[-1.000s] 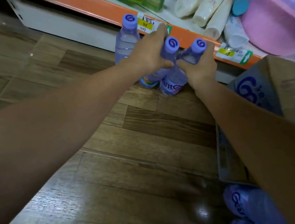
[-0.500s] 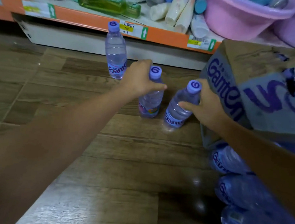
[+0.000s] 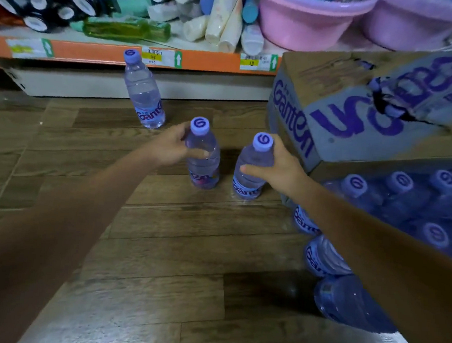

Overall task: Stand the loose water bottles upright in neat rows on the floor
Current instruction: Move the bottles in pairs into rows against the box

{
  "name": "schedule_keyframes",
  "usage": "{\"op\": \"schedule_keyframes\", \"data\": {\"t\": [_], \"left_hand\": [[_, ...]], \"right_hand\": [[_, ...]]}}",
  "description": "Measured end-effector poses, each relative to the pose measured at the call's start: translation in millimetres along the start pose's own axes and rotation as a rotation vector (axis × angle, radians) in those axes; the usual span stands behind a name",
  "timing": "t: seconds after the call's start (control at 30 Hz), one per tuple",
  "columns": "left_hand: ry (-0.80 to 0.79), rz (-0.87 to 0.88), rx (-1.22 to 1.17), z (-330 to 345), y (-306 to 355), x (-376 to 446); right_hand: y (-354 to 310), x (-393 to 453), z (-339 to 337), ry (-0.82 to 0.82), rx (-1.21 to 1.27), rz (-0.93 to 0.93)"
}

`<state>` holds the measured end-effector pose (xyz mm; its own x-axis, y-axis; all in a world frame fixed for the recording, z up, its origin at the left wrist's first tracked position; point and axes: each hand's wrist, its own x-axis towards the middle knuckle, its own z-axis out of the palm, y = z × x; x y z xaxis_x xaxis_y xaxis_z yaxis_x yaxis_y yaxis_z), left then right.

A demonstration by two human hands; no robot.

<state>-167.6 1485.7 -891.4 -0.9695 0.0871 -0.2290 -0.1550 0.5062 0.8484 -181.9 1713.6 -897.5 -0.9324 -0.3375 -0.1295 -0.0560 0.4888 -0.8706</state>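
Down low, each hand's fingers curled round an upright bottle – left hand (image 3: 168, 148), right hand (image 3: 279, 167) – open carton (image 3: 315, 162) seemingly full of bottles.

Two bare forearms come in from the bottom corners, no sleeves anywhere along them. The left hand (image 3: 168, 148) shows no ring, watch or glove, and the right hand (image 3: 279, 167) is just as plain, wrist uncovered, nails short.
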Motion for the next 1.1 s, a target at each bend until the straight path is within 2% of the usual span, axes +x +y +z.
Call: {"op": "schedule_keyframes", "data": {"t": [0.13,0.2,0.27,0.33,0.4,0.57,0.73,0.9,1.1], "left_hand": [[0.19,0.081,0.187,14.1,10.3,-9.4],[0.279,0.063,0.252,20.3,7.6,-16.4],[0.344,0.054,0.203,28.6,11.8,-28.8],[0.363,0.068,0.043,34.7,24.8,-37.7],[0.333,0.116,-0.014,38.6,50.3,-46.5],[0.248,0.329,0.001,58.2,174.2,-68.3],[0.124,0.494,-0.13,128.6,299.2,-70.7],[-0.002,0.564,-0.139,251.0,378.4,-66.0],[-0.079,0.55,-0.02,385.5,391.9,-48.7]], "right_hand": [[-0.5,-4.6,3.8,0.009,-0.043,0.016],[-3.7,-9.3,-0.6,0.016,-0.007,0.024],[-11.1,-18.2,-15.3,0.033,-0.035,0.001],[-21.5,-32.7,-39.0,0.041,0.003,-0.014],[-37.3,-51.9,-70.6,0.031,0.107,-0.056],[-87.6,-120.4,-188.6,0.083,0.291,-0.211],[-102.0,-209.1,-318.9,0.321,0.217,-0.31],[-49.0,-278.2,-414.3,0.507,0.198,-0.239],[86.8,-309.9,-449.0,0.544,0.205,-0.135]]}}
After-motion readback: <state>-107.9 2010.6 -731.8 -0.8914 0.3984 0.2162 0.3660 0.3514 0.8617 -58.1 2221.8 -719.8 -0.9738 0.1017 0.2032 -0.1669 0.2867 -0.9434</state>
